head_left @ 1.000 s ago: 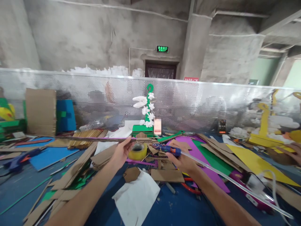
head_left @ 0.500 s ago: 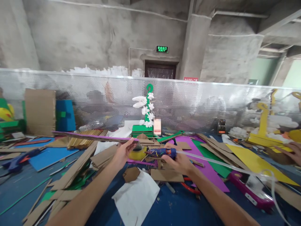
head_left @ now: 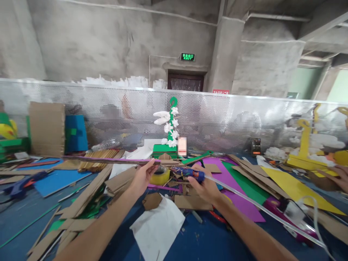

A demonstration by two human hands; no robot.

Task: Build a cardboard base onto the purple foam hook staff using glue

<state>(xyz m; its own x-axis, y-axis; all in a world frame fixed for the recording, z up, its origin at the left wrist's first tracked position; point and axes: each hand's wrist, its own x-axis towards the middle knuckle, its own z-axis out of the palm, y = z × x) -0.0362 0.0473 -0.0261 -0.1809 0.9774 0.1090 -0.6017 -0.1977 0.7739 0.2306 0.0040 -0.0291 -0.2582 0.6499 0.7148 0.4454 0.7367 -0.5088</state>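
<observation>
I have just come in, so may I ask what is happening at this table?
A person is working with both hands over a cluttered blue table. The left hand holds a long, thin strip, purple on top, reaching out leftward. The right hand holds a blue glue gun, a clear stick running from its back. Its nozzle points toward the strip's near end; whether they touch, I cannot tell. Beyond stands a green piece with white shapes.

The lit exit sign [head_left: 187, 57] high on the wall reads "安全出口" with "EXIT" below, in green. Characters on the red sign [head_left: 220, 91], cut off by the perforated panel [head_left: 130, 108], and marks on the small dark device [head_left: 256, 146] are illegible.
</observation>
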